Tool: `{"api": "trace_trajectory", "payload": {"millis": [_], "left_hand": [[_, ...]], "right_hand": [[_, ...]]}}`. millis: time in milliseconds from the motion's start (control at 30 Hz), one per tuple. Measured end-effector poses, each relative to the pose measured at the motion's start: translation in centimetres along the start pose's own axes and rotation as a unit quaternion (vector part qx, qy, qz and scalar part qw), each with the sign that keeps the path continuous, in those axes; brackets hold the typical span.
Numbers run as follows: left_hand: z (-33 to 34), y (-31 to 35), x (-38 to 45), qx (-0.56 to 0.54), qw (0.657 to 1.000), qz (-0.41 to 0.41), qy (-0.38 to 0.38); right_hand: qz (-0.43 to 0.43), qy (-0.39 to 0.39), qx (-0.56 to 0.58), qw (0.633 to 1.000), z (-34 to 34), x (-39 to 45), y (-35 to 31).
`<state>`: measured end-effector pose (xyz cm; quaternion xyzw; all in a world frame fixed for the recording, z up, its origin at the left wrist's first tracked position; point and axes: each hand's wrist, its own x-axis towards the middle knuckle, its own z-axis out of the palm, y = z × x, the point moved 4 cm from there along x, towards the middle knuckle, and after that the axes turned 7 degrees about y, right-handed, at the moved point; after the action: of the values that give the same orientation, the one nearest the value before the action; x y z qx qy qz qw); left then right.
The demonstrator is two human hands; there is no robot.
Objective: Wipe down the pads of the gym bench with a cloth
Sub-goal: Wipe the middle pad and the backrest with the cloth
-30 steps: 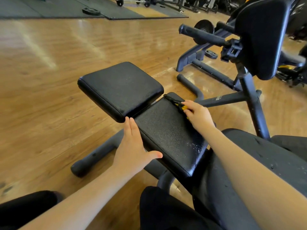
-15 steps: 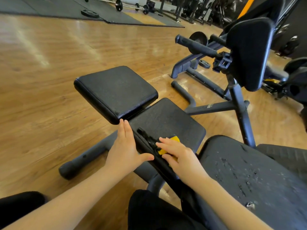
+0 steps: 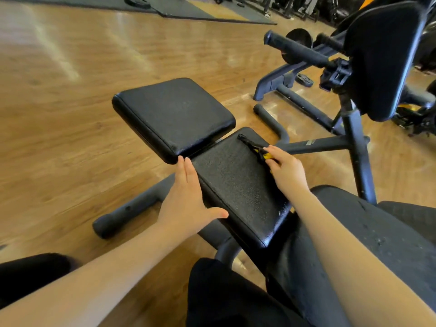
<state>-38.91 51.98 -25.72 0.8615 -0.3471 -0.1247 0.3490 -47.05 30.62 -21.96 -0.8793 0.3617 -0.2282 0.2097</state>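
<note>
A black gym bench fills the middle of the head view, with a narrow middle pad, a square far pad and a wide near pad. My right hand presses a black and yellow cloth onto the far right edge of the middle pad, fingers curled over it. Along the left side of that pad lies my left hand, fingers straight and thumb on the pad's top. The middle pad looks wet and speckled.
An upright black pad on a steel post with a foam handle stands at the right. Bench foot tubes lie on the wooden floor. Weight plates, mats and machines sit at the back. My dark-trousered legs are at the bottom.
My right hand has slid the cloth from the pad's near left edge across to its far right edge. The left hand stays on the pad's left side.
</note>
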Motion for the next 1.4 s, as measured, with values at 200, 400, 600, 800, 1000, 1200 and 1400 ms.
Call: {"api": "trace_trajectory", "payload": {"millis": [200, 400, 600, 800, 1000, 1200, 1400], "left_hand": [[-0.1, 0.2, 0.0, 0.003, 1.0, -0.004, -0.006], [-0.1, 0.2, 0.0, 0.024, 1.0, -0.004, 0.002], [-0.2, 0.3, -0.1, 0.014, 1.0, -0.006, -0.012], [0.0, 0.1, 0.1, -0.002, 1.0, -0.008, -0.014], [-0.1, 0.4, 0.0, 0.002, 1.0, -0.004, -0.01], [-0.2, 0.5, -0.2, 0.009, 1.0, -0.003, 0.002], [-0.3, 0.4, -0.2, 0.028, 1.0, 0.003, 0.011]], "right_hand": [[-0.035, -0.05, -0.032, 0.998, 0.2, -4.0, -1.3], [-0.136, -0.131, -0.021, 0.982, -1.1, -10.4, -1.9], [-0.063, -0.065, -0.044, 0.995, -2.1, -5.2, 1.4], [0.067, 0.026, -0.034, 0.997, -2.7, -0.4, 3.2], [0.046, 0.007, -0.044, 0.998, -1.8, -4.0, 1.8], [-0.047, -0.067, -0.042, 0.996, -0.7, -11.1, -2.2], [-0.123, -0.106, -0.03, 0.986, 0.0, -13.0, -4.2]]}}
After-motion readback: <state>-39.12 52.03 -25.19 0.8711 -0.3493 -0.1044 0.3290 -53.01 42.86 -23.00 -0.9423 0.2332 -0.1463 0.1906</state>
